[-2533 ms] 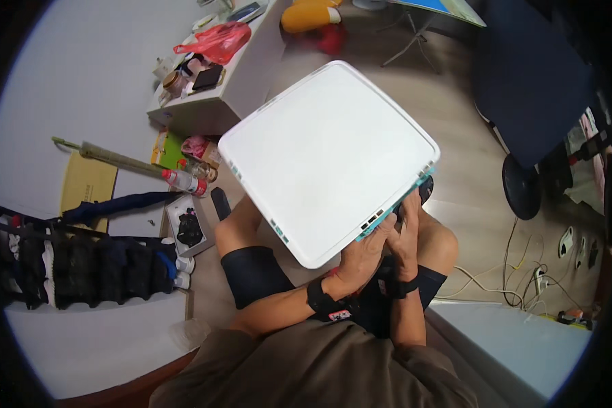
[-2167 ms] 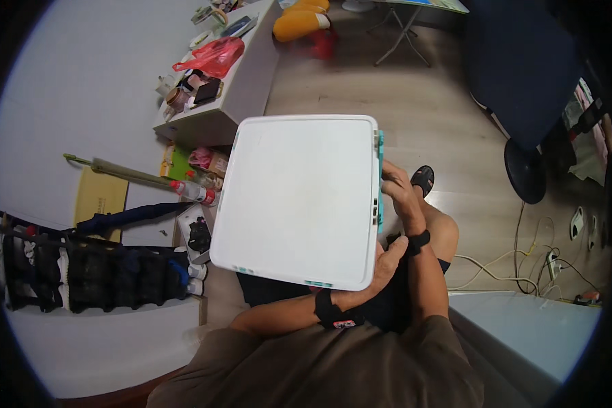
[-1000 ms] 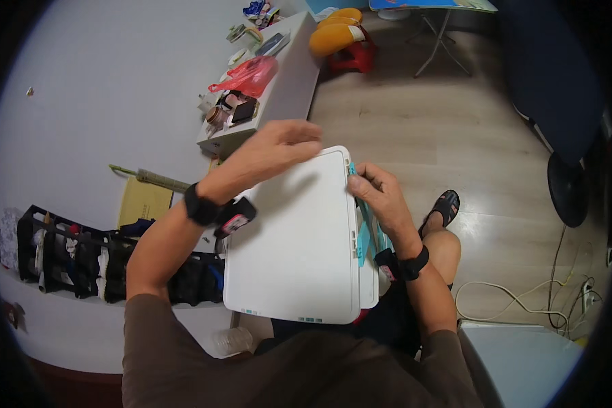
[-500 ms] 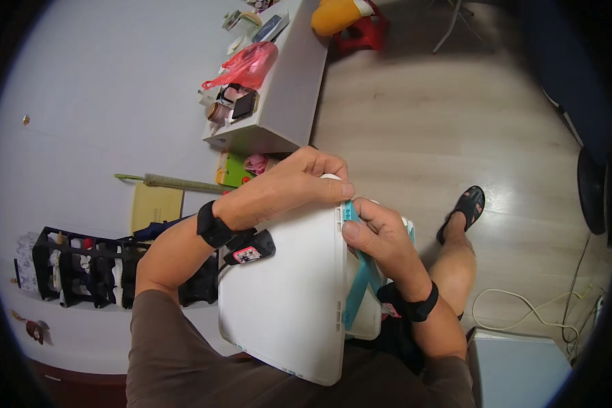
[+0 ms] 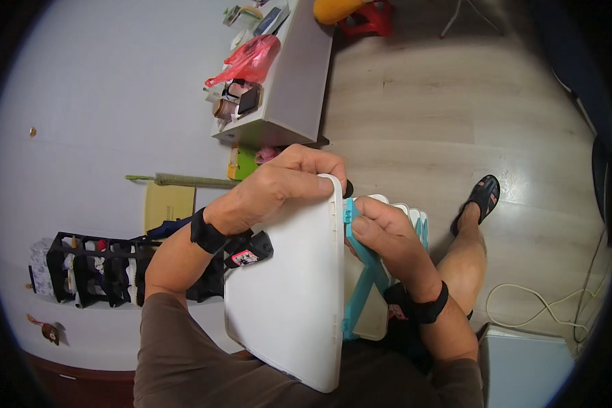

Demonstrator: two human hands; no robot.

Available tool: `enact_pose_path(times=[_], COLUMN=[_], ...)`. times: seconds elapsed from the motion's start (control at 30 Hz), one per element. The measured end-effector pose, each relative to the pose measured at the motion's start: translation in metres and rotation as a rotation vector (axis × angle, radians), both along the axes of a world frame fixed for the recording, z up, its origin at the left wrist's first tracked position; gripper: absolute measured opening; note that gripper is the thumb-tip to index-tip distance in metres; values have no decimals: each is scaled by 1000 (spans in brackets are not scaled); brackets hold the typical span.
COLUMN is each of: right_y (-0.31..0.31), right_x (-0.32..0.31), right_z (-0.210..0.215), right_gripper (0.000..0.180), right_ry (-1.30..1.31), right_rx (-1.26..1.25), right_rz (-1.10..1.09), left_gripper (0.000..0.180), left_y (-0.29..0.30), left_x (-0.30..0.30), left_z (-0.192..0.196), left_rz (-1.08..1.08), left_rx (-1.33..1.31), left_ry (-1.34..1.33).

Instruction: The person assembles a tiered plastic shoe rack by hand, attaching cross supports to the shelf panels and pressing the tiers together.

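A large white plastic panel [image 5: 285, 299] stands on edge in front of my body, tilted. My left hand [image 5: 289, 177] pinches its far top corner between thumb and curled fingers. Along the panel's right side runs a teal plastic strut [image 5: 368, 272], crossing another into an X. My right hand [image 5: 387, 234] grips the strut's upper end, thumb on the near side. That end sits right beside the slotted panel rim; a narrow gap shows between them. Further white panels with teal struts [image 5: 420, 224] are stacked behind my right hand, partly hidden by it.
A white cabinet [image 5: 289, 102] with a red plastic bag [image 5: 251, 61] on top stands ahead. A black shoe rack [image 5: 105, 268] is along the left wall. On the floor at right lie a pale cable [image 5: 523, 292] and a light box [image 5: 527, 367]; a red stool [image 5: 367, 19] stands far off.
My left thumb has drawn back from the teal strut's end onto the panel corner. The strut's end now sits slightly apart from the rim. The whole view has shifted a little.
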State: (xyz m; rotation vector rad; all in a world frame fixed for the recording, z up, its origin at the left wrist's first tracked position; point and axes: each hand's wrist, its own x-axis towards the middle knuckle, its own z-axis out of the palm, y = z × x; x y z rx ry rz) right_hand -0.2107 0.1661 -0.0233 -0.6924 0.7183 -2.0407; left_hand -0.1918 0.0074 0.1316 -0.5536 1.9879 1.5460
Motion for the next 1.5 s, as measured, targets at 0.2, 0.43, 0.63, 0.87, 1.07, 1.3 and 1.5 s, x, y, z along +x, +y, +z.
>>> enact_pose_path(times=[0.2, 0.43, 0.63, 0.87, 1.07, 1.3, 1.5], right_y=[-6, -7, -7, -10, -9, -10, -9], right_x=[4, 4, 4, 6, 6, 7, 4], right_z=[-4, -4, 2, 0, 0, 1, -1], right_gripper=[35, 37, 36, 35, 35, 34, 33], right_ry=[8, 9, -24, -12, -22, -74, -6], right_rx=[15, 17, 7, -22, -15, -46, -19], right_rz=[19, -16, -20, -41, -29, 1, 5], left_gripper=[37, 42, 26, 41, 33, 30, 25], left_y=[6, 6, -2, 2, -3, 3, 3], left_x=[0, 3, 12, 11, 11, 11, 12], left_z=[4, 4, -4, -2, 1, 1, -3], left_rz=[-29, -129, -169, -202, -290, -193, -177], left_rx=[-55, -82, -56, -150, -157, -110, -89], left_ry=[87, 112, 235, 264, 282, 249, 284])
